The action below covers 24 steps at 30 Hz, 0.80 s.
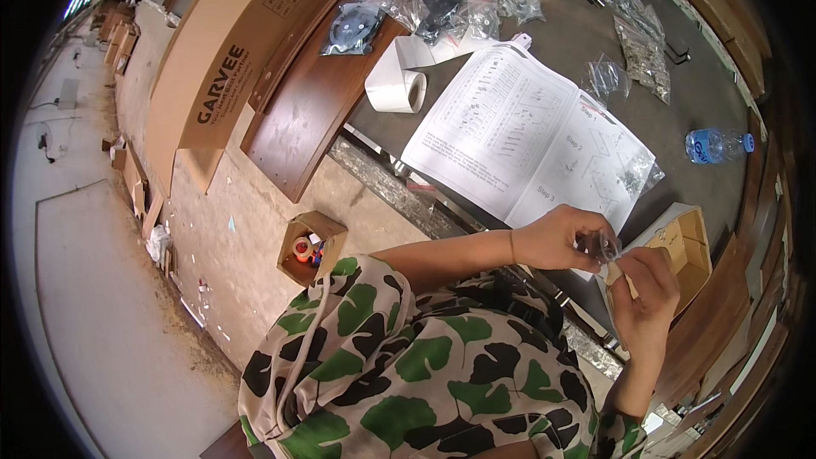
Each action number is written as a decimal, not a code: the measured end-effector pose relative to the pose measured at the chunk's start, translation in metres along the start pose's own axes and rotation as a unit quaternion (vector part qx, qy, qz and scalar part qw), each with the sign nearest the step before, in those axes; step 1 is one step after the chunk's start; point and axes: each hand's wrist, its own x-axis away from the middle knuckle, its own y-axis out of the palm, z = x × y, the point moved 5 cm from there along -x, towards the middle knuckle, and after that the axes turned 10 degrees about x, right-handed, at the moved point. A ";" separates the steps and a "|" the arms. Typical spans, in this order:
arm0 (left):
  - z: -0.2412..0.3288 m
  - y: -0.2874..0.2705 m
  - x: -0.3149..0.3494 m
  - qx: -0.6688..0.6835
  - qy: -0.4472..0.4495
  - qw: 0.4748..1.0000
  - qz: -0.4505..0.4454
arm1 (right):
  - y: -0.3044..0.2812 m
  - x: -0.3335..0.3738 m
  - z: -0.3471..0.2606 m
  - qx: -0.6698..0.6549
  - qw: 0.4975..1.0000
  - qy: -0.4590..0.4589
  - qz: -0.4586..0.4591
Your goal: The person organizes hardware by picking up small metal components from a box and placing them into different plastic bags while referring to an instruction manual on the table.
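Note:
Both hands meet over the near right part of the dark worktable. My left hand (561, 238) pinches a small clear plastic bag (606, 246) between curled fingers. The fingers of my right hand (643, 289) are closed on the same bag from the other side. What the bag contains is too small to make out. Just beyond my hands lies an open printed instruction booklet (493, 132) with assembly drawings. A small clear bag of hardware (637, 174) rests on its right page. An open cardboard box (693, 251) sits right beside my right hand.
A white label roll (399, 89) and several bags of hardware (459, 4) lie at the table's far side. To the right stands a water bottle (718, 146), lying sideways. A large carton (212, 76) leans left beside brown boards (297, 136). A box of tape rolls (310, 238) is below.

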 end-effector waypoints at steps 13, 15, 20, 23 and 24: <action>0.002 -0.002 0.000 -0.021 0.027 0.998 -0.054 | -0.001 0.003 0.002 -0.020 1.000 -0.001 -0.012; 0.003 0.001 0.001 0.014 0.030 0.998 -0.061 | 0.002 0.004 0.007 -0.018 0.999 0.008 -0.026; 0.000 0.000 0.001 0.039 0.010 0.997 -0.072 | 0.003 0.003 0.006 -0.016 0.999 -0.003 -0.040; -0.001 -0.002 -0.001 0.034 -0.013 0.997 -0.066 | 0.002 0.005 0.007 -0.025 0.999 0.012 -0.031; -0.002 -0.002 -0.001 0.023 -0.022 0.998 -0.062 | 0.000 0.006 0.006 -0.032 0.999 0.021 -0.020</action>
